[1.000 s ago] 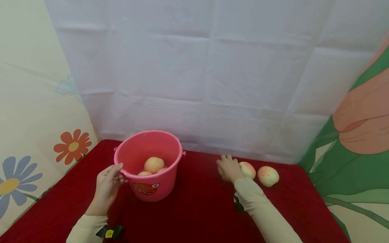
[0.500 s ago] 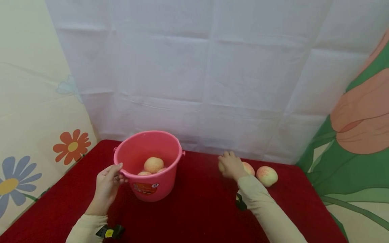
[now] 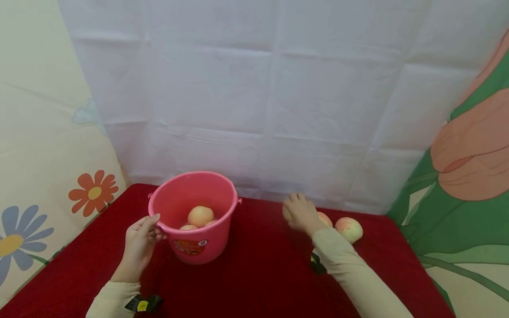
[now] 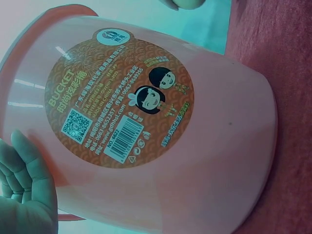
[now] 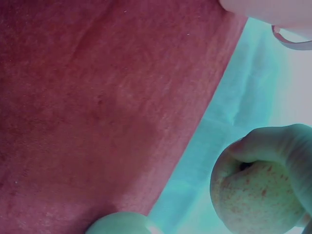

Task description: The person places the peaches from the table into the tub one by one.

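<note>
A pink bucket (image 3: 204,243) stands upright at the left of the table, with peaches (image 3: 200,216) lying inside. My left hand (image 3: 139,240) pinches its near left rim, thumb over the edge. The bucket's round label (image 4: 119,100) fills much of the left wrist view. To the right of the bucket, my right hand (image 3: 303,214) grips a peach (image 5: 261,195), its fingers curled round the fruit. In the head view the hand mostly hides that peach. Beside the right forearm lie two more peaches, one partly covered (image 3: 325,219) and one in full sight (image 3: 349,229).
A red cloth (image 3: 254,274) covers the table. White sheeting (image 3: 254,110) hangs right behind its back edge. Flower-printed cloth (image 3: 469,221) stands at the right side, and another printed panel (image 3: 39,132) at the left.
My right hand has risen slightly with the peach, and its wrist has shifted a little right. The left hand and the bucket stay where they were.
</note>
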Demonstrator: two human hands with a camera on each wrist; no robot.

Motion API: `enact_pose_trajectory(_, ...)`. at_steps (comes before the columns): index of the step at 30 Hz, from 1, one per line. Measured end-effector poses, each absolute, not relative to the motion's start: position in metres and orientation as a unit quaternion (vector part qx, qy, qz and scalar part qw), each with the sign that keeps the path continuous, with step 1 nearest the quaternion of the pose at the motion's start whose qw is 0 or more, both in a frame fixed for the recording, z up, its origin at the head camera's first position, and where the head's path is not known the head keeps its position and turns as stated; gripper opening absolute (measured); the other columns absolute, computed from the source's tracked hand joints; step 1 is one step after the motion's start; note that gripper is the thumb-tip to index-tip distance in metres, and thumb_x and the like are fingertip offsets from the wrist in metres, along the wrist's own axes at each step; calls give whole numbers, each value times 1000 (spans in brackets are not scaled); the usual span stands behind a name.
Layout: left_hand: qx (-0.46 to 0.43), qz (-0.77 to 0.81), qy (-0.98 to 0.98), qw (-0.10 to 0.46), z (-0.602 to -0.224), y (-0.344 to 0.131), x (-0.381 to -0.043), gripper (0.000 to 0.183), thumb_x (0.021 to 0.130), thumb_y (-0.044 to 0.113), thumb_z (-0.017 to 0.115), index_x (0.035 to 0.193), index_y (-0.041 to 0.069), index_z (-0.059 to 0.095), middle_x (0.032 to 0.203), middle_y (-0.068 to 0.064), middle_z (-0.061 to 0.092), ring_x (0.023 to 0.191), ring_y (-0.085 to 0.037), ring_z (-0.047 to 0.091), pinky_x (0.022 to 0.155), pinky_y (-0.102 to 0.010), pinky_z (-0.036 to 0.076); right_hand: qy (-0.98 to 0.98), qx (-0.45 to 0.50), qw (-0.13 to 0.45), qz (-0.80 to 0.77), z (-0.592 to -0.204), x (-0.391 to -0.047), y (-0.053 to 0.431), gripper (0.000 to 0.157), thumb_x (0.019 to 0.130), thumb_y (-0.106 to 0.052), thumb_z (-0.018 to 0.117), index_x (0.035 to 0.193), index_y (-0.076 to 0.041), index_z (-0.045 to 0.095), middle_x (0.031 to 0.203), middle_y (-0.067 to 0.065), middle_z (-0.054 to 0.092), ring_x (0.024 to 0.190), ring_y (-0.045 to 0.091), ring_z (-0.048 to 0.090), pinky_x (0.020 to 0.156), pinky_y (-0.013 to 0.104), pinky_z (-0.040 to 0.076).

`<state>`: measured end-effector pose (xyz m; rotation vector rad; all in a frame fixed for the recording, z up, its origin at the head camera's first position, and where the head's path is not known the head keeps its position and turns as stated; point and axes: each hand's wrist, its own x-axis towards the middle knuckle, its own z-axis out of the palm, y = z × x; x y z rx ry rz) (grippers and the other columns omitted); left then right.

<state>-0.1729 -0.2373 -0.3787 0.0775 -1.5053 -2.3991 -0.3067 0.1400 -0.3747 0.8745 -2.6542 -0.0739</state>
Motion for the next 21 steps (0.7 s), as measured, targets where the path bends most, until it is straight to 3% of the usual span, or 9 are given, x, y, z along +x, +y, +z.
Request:
enact_pose_trajectory(12, 31, -835, -528, 154, -380, -238, -174, 32, 93, 13, 52, 63, 12, 63, 52, 2, 55, 47, -7, 55, 52, -20, 50, -939, 304, 158, -40, -355, -301, 139, 53, 64, -22, 80, 110, -8, 58, 103, 14, 51, 96, 33, 48, 62, 45, 50)
enact_pose_trajectory(21, 32, -833, -531, 150, -380, -239, -174, 30, 93, 14, 52, 66, 10, 64, 53, 1, 55, 48, -8, 56, 52, -20, 50, -933, 308, 181, -45, -349, -300, 143, 56, 62, -23, 81, 111, -9, 58, 101, 14, 51, 96, 33, 48, 59, 44, 50)
